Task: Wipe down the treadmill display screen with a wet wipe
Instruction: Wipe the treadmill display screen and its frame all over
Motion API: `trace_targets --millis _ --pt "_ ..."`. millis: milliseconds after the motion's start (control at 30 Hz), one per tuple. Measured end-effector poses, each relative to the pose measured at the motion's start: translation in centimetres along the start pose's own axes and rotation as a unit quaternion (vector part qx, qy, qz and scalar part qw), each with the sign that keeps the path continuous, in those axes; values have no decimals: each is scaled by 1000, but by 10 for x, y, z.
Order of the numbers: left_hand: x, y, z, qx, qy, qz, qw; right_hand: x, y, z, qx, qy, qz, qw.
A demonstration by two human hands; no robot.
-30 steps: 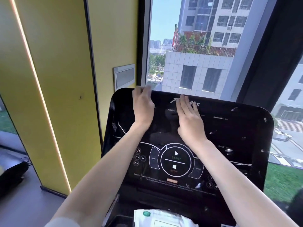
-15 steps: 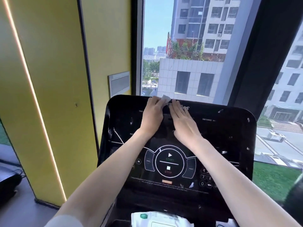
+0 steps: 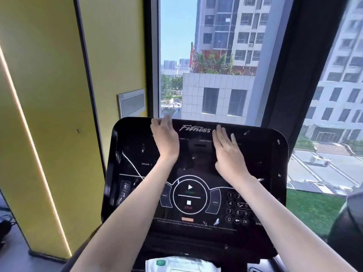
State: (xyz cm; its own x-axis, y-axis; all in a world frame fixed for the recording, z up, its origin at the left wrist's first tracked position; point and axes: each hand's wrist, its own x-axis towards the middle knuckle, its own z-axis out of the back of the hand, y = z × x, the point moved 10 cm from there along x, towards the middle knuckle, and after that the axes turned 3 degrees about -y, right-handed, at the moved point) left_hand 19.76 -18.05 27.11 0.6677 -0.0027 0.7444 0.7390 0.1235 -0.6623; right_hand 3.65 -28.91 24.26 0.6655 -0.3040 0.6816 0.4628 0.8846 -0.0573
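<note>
Hands now spread apart vs 0.5 s ago, L hand flat near display screen top edge, R hand flat, fingers splayed, wipe not visible, wipes pack below.

Both bare forearms reaching up from the lower corners of the frame toward its centre, left hand lying flat with fingers extending upward, right hand pressing palm-down, fingers together, the two hands sitting apart.
</note>
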Motion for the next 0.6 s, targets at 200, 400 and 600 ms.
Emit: trace_targets --millis 200,400,600 --pt "-32 -64 -37 15 152 -236 960 0 -2 -2 -7 -4 1 1000" --pt "-34 -64 -34 28 82 -148 985 0 0 -4 -10 -3 -5 1000" --pt "-21 -29 -24 -3 15 -14 1000 -2 0 -4 -24 7 16 1000"
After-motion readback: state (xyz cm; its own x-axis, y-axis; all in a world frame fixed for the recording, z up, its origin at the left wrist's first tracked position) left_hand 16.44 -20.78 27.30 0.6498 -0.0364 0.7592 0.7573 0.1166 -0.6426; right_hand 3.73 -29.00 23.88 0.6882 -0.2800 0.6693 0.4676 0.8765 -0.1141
